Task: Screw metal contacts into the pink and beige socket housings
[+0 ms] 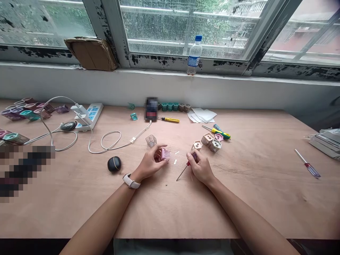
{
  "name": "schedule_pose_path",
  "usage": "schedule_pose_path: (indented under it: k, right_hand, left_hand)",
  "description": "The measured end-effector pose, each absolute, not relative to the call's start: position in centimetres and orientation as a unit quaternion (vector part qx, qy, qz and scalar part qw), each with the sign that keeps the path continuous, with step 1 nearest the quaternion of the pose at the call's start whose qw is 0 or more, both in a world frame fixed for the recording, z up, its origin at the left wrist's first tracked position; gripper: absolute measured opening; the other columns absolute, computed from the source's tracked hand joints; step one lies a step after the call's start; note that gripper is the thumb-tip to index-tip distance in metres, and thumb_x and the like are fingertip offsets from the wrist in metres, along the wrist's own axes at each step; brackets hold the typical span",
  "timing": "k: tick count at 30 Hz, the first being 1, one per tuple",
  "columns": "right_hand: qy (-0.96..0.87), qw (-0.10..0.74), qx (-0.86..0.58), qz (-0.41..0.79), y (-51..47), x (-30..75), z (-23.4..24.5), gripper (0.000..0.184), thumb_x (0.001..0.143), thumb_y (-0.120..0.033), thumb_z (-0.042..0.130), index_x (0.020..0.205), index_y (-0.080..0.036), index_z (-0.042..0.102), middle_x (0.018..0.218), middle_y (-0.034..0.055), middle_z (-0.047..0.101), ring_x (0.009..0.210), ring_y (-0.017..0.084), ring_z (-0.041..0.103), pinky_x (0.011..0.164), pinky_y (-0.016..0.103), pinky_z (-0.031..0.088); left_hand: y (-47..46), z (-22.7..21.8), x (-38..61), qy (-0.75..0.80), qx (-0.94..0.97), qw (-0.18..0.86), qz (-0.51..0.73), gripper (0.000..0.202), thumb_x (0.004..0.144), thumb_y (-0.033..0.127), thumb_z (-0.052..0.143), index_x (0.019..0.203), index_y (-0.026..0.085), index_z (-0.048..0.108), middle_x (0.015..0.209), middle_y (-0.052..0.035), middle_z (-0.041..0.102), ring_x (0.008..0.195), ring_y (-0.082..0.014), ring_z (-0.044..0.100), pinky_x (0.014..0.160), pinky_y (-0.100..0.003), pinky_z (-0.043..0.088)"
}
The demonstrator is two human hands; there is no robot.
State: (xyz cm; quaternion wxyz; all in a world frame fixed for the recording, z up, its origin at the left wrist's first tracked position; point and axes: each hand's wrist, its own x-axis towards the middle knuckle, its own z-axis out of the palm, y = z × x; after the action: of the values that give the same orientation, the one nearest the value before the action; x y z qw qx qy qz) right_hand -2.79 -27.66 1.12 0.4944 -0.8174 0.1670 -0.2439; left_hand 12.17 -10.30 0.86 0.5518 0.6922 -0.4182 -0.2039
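Observation:
Between the thumb and fingers of my left hand (pixel 152 161) is a small pink plastic part (pixel 165 153) with thin upright ribs. My right hand (pixel 201 165) grips a screwdriver (pixel 182 173) by its handle; its metal shaft slants down to the left, with the tip close to the tabletop. Two small pale strips (pixel 175 162) lie on the wood between the hands. Just beyond my left hand stands a clear faceted plastic shell (pixel 151 141). Several beige faceted casings (pixel 208 139) sit behind my right hand, along with a pink piece (pixel 219 137).
Beyond are a yellow-green screwdriver (pixel 223 134), a yellow-handled tool (pixel 170 120), white papers (pixel 203 115), a phone (pixel 151 109) on a cable and a row of teal casings (pixel 170 106). Leftward lie a black case (pixel 114 164), a power strip (pixel 93 115) and more casings (pixel 29 113).

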Motion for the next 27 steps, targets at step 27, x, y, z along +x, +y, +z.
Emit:
schedule_pose_path:
  k: [27]
  right_hand:
    - [0.159,0.611,-0.705,-0.322,-27.9,-2.7,1.6,0.027,0.092,-0.043,0.061,0.088,-0.017,0.063,0.075,0.0019,0.067,0.045,0.008,0.049,0.045,0.024,0.043]
  left_hand:
    - [-10.1,1.8,12.2,-0.4,0.663,0.593,-0.219,0.032,0.082,0.017,0.063,0.112,0.018,0.055,0.121,-0.0116,0.066,0.106,-0.0214,0.064,0.087,-0.034,0.055]
